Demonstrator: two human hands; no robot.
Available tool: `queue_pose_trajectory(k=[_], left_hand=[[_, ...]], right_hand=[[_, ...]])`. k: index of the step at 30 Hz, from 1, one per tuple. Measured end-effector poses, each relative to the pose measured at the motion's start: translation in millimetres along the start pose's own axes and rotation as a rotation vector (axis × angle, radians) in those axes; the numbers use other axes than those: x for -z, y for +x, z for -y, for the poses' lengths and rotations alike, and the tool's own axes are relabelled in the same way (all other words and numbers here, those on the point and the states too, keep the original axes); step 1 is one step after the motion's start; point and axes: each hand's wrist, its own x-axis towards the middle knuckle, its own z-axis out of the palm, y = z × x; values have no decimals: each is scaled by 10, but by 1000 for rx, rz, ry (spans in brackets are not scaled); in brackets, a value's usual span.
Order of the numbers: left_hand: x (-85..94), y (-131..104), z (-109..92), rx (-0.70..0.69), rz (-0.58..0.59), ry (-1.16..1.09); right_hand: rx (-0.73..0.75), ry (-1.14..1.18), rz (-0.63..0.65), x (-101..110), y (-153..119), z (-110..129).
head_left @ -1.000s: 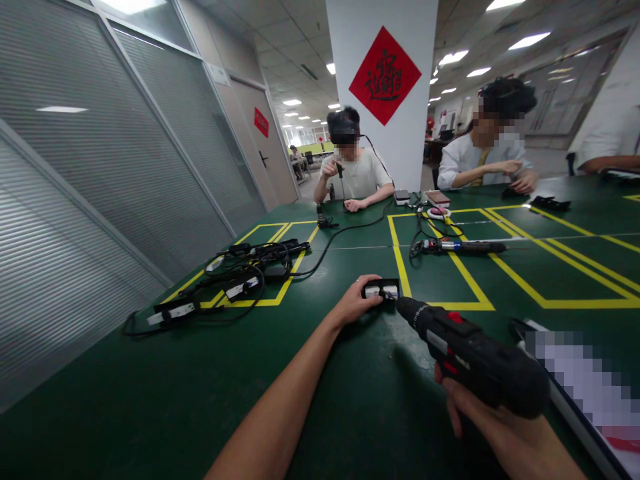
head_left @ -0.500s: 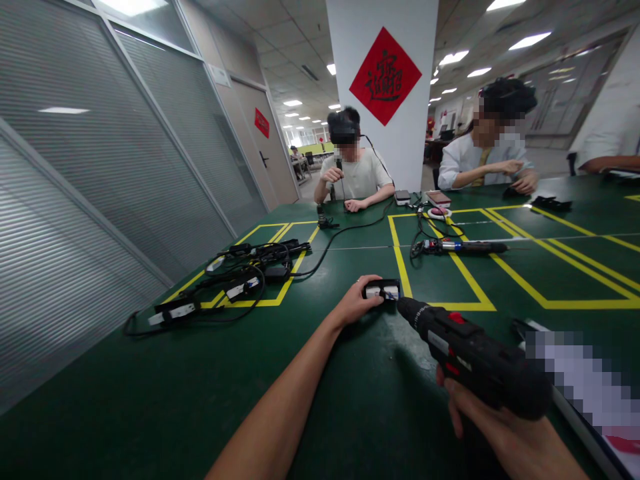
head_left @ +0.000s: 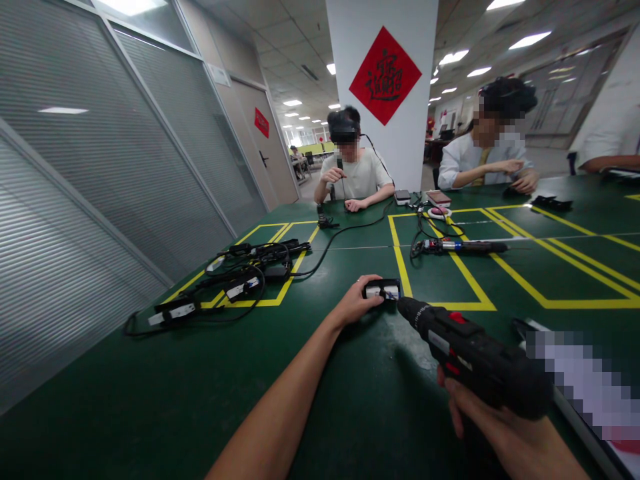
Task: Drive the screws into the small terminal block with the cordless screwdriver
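My left hand (head_left: 363, 299) grips a small black and white device (head_left: 383, 291) on the green table (head_left: 210, 373), its fingers behind the device and the thumb along the front. My right hand (head_left: 475, 407) is wrapped round the handle of a black and red power drill (head_left: 475, 353). The drill's chuck points left at the device's right end, very near it. Whether the bit touches the device cannot be made out. Part of my right hand is hidden under the drill body.
Black cables and adapters (head_left: 270, 263) lie on the left inside yellow tape. A tool with a blue band (head_left: 450, 247) and coiled wires lie beyond the drill. A partly blurred flat object (head_left: 585, 387) is at the right. Two people sit across the table.
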Motion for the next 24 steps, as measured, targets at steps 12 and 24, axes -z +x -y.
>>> queue_pose_trajectory(k=[12, 24], left_hand=[[-11, 10, 28, -8, -2, 14], [-11, 29, 73, -21, -6, 28]], right_hand=[[109, -12, -138, -122, 141, -238], [-3, 78, -163, -241, 167, -114]])
